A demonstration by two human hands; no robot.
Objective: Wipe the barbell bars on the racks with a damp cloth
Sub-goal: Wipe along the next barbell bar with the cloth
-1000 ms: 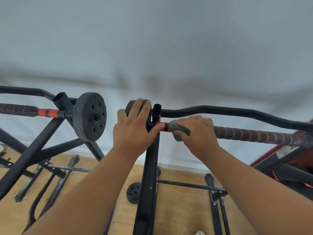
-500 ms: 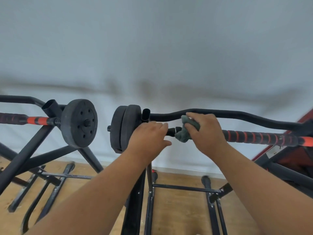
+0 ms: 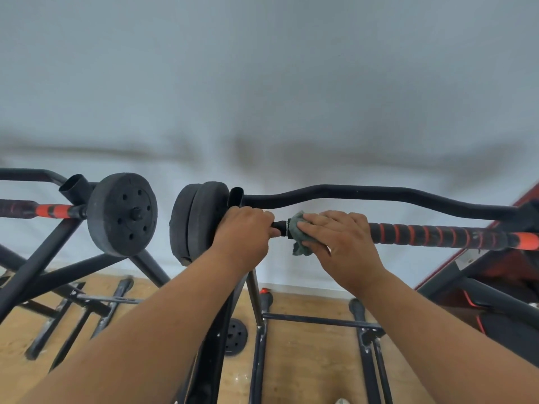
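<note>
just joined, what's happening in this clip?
A person is wiping a barbell bar that sits on a black rack. The right hand presses a grey-green cloth around the bar just inboard of its striped red-and-black sleeve. The left hand grips the bar next to the black weight plates, steadying it. A second barbell with its own plate rests on another rack to the left, untouched.

No words, numbers or signs can be read anywhere; the small white label at the right edge is too blurry.
</note>
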